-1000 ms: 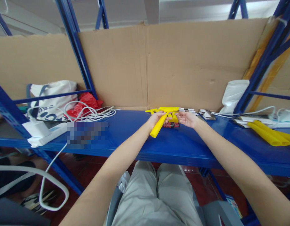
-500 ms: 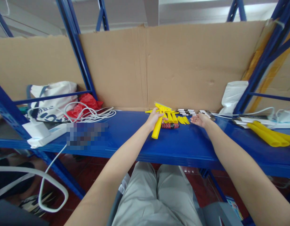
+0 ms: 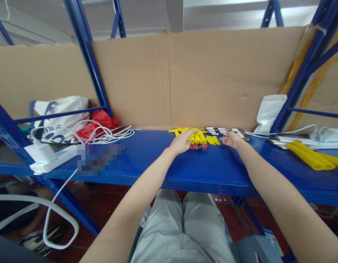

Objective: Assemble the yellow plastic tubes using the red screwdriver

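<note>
My left hand is over the row of yellow T-shaped squeegees, its fingers closed round a yellow squeegee that they mostly cover. Just right of its wrist lies a screwdriver handle in red and black. My right hand rests on the blue shelf with the palm turned up and the fingers loosely curled, with nothing visible in it. Close to its fingertips are several small yellow pieces. Behind them lie black-and-white strips, and more packets are beside the right wrist.
Yellow tubes lie at the right of the blue shelf. A white pouch leans by the right post. At left are a power strip, coiled white cable, a red bag and a white bag. Cardboard stands behind.
My left hand has lowered the yellow squeegee toward the others; its handle, which pointed at me, is now out of sight. My right hand has barely moved.
</note>
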Demonstrator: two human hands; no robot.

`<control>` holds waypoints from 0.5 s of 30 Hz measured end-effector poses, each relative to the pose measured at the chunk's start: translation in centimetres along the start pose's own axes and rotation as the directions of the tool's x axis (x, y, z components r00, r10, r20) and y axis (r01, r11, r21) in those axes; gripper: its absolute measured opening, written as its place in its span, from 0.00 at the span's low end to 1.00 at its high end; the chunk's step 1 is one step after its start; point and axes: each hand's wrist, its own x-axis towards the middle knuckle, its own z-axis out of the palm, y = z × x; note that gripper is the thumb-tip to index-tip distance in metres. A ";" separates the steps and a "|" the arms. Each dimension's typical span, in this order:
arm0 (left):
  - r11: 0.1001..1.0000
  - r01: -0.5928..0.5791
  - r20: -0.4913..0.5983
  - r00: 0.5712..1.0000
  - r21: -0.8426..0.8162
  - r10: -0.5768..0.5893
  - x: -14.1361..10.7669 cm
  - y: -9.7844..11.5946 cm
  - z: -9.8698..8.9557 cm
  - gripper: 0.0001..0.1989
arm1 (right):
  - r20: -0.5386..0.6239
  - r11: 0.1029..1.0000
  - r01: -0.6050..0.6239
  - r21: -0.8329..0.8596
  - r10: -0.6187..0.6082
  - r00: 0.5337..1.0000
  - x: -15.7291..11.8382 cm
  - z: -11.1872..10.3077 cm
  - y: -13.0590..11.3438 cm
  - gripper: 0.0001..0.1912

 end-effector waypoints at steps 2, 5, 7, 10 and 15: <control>0.998 -0.005 0.064 0.998 0.070 0.000 -0.2 0.3 0.0 0.31 | 0.045 0.998 0.032 -0.050 -0.030 0.999 -1.1 0.9 -0.3 0.07; 0.994 0.060 0.102 0.992 0.089 -0.069 -0.4 0.8 0.1 0.29 | 0.237 0.983 0.135 -0.122 -0.103 0.966 -2.9 2.3 -0.4 0.08; 0.991 0.112 0.114 0.986 0.070 -0.120 -0.5 1.1 0.1 0.29 | 0.343 0.963 0.202 -0.176 -0.132 0.930 -3.6 3.1 -0.3 0.09; 0.986 0.168 0.114 0.979 0.015 -0.168 -0.5 1.3 0.1 0.29 | 0.472 0.919 0.308 -0.246 -0.163 0.866 -4.2 3.7 0.1 0.08; 0.978 0.196 0.087 0.978 -0.075 -0.189 -0.5 1.4 0.2 0.27 | 0.569 0.861 0.404 -0.309 -0.173 0.804 -4.6 4.0 0.3 0.10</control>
